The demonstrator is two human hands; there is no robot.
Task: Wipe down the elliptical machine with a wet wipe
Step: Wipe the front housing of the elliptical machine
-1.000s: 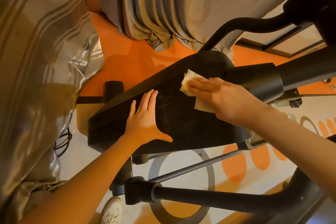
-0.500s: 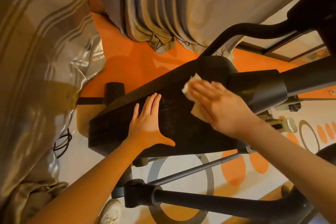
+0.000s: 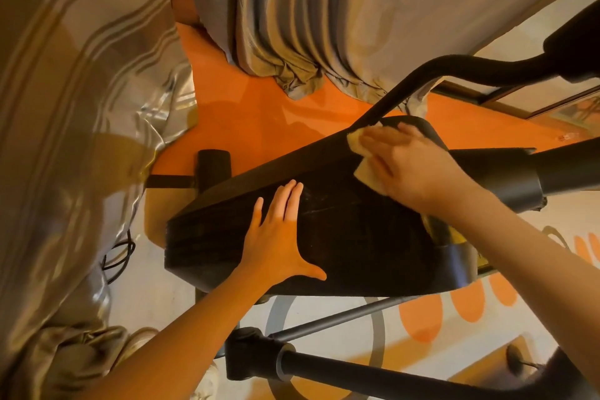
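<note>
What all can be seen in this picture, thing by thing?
elliptical machine: one, black housing, centre, with black bars running right and below
wet wipe: one, pale, on the housing's upper right edge, under the right hand
curtains: grey-beige striped fabric, along the top and down the left side
floor: orange near the curtains, pale with orange and grey shapes lower down
cable: black, on the floor at the left, by the curtain
shoe: one, pale, bottom left, partly hidden
left hand: flat on the housing, fingers straight
right hand: pressing the wipe on the housing
</note>
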